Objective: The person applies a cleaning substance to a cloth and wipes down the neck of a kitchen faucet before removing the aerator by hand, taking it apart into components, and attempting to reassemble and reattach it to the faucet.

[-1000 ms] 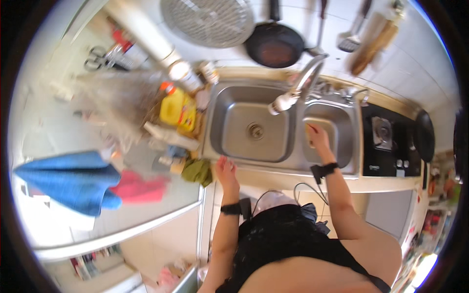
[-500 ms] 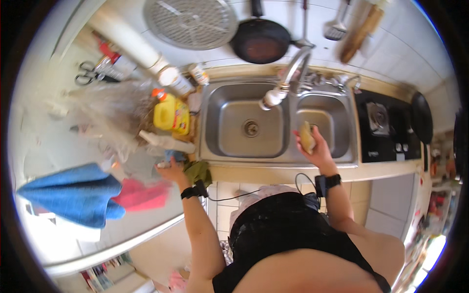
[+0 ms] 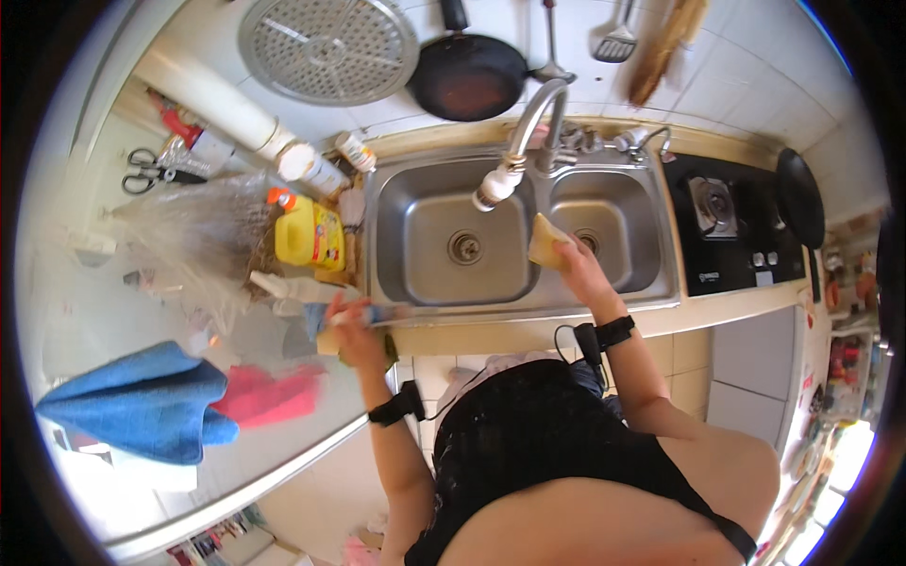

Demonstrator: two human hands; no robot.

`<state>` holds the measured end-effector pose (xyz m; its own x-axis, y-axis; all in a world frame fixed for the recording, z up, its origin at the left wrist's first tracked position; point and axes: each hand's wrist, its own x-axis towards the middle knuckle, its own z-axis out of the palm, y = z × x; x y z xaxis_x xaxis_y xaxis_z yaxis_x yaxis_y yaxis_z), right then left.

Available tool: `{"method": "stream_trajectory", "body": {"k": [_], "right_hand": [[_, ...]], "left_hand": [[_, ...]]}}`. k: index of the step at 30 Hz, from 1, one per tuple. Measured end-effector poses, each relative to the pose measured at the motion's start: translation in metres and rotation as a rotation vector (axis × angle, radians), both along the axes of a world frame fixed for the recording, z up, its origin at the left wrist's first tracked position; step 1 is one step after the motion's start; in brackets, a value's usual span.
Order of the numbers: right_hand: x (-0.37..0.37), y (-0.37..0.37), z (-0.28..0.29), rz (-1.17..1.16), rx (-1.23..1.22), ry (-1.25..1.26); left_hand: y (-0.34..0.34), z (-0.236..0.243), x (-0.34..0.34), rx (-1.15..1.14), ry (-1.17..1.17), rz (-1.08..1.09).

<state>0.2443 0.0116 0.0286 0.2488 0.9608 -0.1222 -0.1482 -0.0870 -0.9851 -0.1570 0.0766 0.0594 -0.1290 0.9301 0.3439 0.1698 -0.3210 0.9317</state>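
Note:
A pale yellow sponge [image 3: 545, 241] is pinched in my right hand [image 3: 580, 272], above the divider and near edge of the small right basin [image 3: 618, 212]. At the sink's near left corner, my left hand [image 3: 351, 328] is curled and smeared by motion. A blurred, pale, thin object [image 3: 401, 313] stretches right from its fingers along the sink's front edge; its kind cannot be made out. A bit of dark green cloth [image 3: 389, 351] shows beside this hand. The faucet [image 3: 514, 156] hangs over the large left basin [image 3: 425, 226].
Left of the sink stand a yellow jug with an orange cap [image 3: 310, 234], a clear plastic bag [image 3: 203, 226] and scissors [image 3: 151, 170]. Blue [image 3: 142, 401] and red [image 3: 269, 394] cloths lie nearer. A black stove [image 3: 727, 222] is at right; pans [image 3: 469, 80] hang behind.
My right hand has brought the sponge leftward from over the small basin to the divider. My left hand has shifted right to the sink corner, a thin blurred object now extending from it.

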Motion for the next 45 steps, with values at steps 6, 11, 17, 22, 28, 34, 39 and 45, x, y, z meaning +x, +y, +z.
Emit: {"method": "stream_trajectory", "body": {"k": [6,11,17,22,28,34,39,45], "right_hand": [[-0.017,0.004,-0.002,-0.016,-0.183,0.5],[-0.031,0.0,-0.001,-0.029,-0.186,0.625],[-0.025,-0.014,0.004,-0.045,-0.188,0.649],[-0.008,-0.024,-0.009,0.019,-0.395,0.518],[-0.008,-0.028,0.013,0.335,-0.387,0.59],[-0.044,-0.022,0.019,0.225,-0.262,0.741],[-0.041,-0.026,0.025,0.168,-0.269,0.688],[-0.01,-0.029,0.031,0.249,0.2,-0.112]], "left_hand": [[-0.017,0.003,0.113,-0.272,-0.466,-0.382],[-0.02,-0.042,0.144,-0.273,-0.242,-0.487],[-0.023,-0.093,0.164,-0.282,-0.164,-0.432],[-0.029,-0.078,0.179,-0.396,-0.387,-0.555],[-0.01,-0.001,0.192,-0.367,-0.643,-0.482],[-0.026,0.032,0.217,-0.342,-0.535,-0.503],[-0.033,0.042,0.213,-0.338,-0.447,-0.562],[-0.034,0.053,0.206,-0.595,-0.497,-0.54]]}}
